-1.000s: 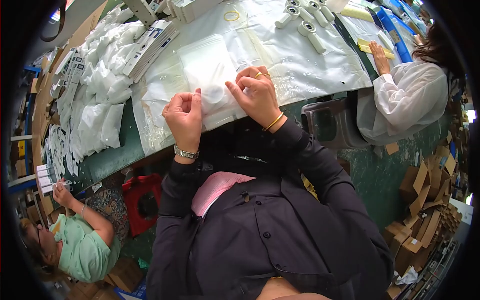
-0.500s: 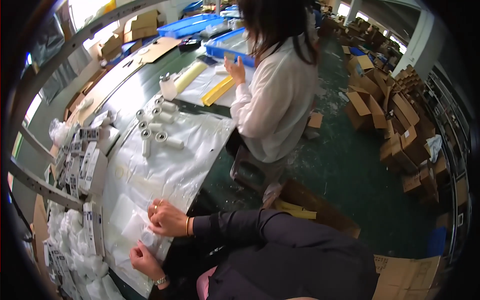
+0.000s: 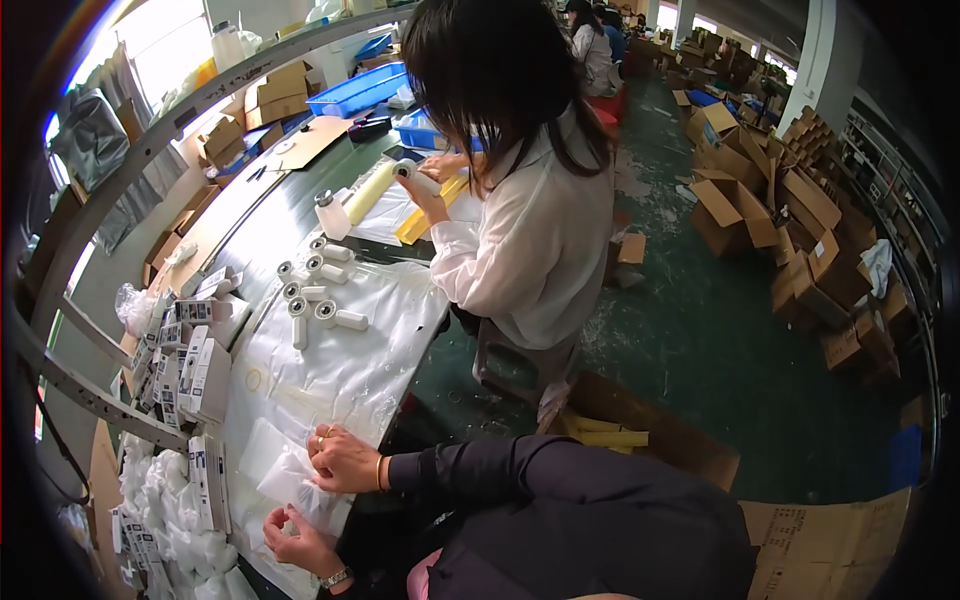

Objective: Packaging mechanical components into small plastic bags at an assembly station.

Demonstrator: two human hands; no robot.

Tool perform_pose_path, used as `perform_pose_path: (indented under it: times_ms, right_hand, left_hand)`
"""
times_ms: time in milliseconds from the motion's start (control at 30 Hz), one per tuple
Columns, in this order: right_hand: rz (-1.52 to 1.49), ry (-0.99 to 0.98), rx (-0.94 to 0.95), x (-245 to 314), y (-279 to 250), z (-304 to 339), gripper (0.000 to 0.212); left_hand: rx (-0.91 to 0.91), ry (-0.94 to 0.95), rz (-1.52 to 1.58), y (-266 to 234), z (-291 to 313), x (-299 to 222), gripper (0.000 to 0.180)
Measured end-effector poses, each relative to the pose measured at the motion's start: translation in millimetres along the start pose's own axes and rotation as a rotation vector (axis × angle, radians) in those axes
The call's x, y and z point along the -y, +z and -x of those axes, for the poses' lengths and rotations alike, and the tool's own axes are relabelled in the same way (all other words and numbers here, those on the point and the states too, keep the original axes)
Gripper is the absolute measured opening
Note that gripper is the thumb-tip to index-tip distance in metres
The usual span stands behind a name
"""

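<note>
At the near end of the desk point(image 3: 300, 185), on a whitish plastic sheet point(image 3: 385, 365), lies a thin white bag point(image 3: 289, 478), with flat translucent film point(image 3: 261, 446) just beside it. The right hand point(image 3: 343, 460) has its thumb and fingers close together at the side of this bag, and its grip seems to pinch it. The left hand point(image 3: 298, 544) is near the lower end, with fingers curled and a small gap to the thumb; whether its grip has hold of anything, I cannot tell.

By my judgement, the work on this bag is only partly done. Many crumpled white bags point(image 3: 170, 500) are heaped to the left, perhaps finished ones, while several white cylinders point(image 3: 350, 321) lie bare farther along the desk.

Between the heap and the bag is a stack of flat cartons point(image 3: 208, 482), which makes this side narrow. A metal rail point(image 3: 110, 407) passes beside the white boxes point(image 3: 208, 378). Farther off, a co-worker point(image 3: 530, 245) holds another cylinder point(image 3: 424, 181) near a yellow strip point(image 3: 415, 226).
</note>
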State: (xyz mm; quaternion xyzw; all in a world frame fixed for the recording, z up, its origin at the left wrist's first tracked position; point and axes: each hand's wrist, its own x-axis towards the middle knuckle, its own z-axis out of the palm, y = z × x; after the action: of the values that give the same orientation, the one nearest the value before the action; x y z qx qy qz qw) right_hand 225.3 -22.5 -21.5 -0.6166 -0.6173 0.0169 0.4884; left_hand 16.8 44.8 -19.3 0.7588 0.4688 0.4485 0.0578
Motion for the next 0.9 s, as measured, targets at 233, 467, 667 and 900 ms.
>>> perform_pose_path:
  times_ms: [233, 467, 667, 900]
  right_hand:
    - [-0.008, 0.012, -0.121, 4.1, 10.4, -0.6, 0.014]
    - [-0.08, 0.048, -0.17, -4.5, 3.7, 1.9, 0.017]
    - [-0.142, 0.042, -0.185, 1.0, 0.2, -0.3, 0.017]
    - [-0.063, -0.03, -0.215, -5.3, 8.8, -3.5, 0.018]
  left_hand:
    - [0.113, 0.154, -0.015, -3.7, 15.7, -49.1, 0.047]
    - [0.186, 0.094, -0.002, 6.8, 15.5, -42.8, 0.057]
    - [0.237, -0.379, 0.675, -11.9, 7.0, -24.6, 0.047]
    - [-0.142, -0.315, 0.534, -46.5, -4.8, 0.0, 0.045]
